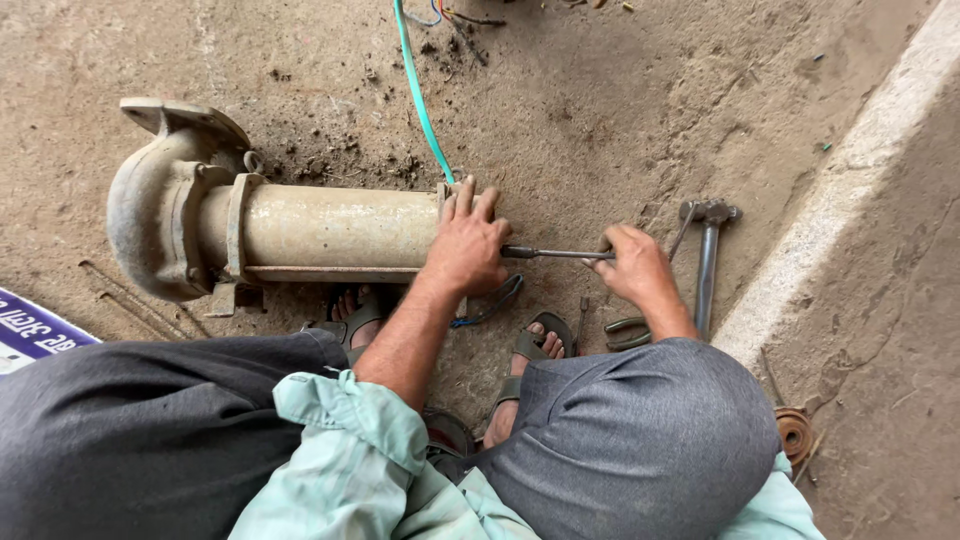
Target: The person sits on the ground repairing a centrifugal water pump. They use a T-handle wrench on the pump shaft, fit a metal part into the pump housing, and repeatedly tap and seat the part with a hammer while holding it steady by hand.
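Head view: left hand [466, 248] pressed flat over end of beige metal pump pipe [330, 228], right hand [634, 264] clamped on thin steel rod [556, 254]; rod slipping sideways likely jabs left fingers.

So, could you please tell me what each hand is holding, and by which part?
The right hand grips a metal rod at its outer end. The left hand lies over the open end of the pipe, steadying it.

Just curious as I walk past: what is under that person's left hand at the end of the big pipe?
The left hand lies over the open end of the cream pipe, hiding it. A thin metal rod emerges from beneath it toward the right hand. Where its tip goes is covered.
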